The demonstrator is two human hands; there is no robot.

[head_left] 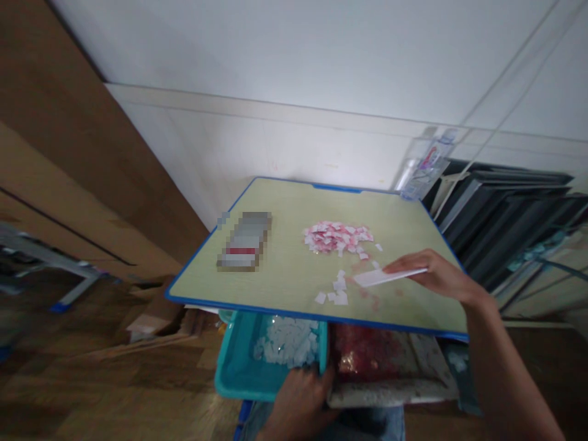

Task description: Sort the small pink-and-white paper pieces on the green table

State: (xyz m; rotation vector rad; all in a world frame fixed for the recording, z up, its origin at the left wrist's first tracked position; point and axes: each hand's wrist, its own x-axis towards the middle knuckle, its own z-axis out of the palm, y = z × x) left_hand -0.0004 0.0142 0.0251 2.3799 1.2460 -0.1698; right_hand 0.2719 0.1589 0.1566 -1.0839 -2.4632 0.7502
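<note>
My right hand (432,272) is closed around a thin flat white card (374,278), tilted low over the yellow-green tabletop (275,285). Several small white paper-like squares (340,291) lie left of the card's tip. Beyond them is a heap of pink-stained square pieces (335,237). Below the table edge, my left hand (303,395) is curled over the near right corner of a teal basin (225,373), with its thumb on the right side of the rim. White pieces (291,340) fill part of that basin. The left fingertips are partly hidden.
A pixelated oblong object (245,241) lies on the table's left side. Beside the basin is a tray (395,395) with a wet red surface. Clear bottles (427,162) stand at the back right corner, near dark stacked panels (500,208). Cardboard (156,315) lies on the floor.
</note>
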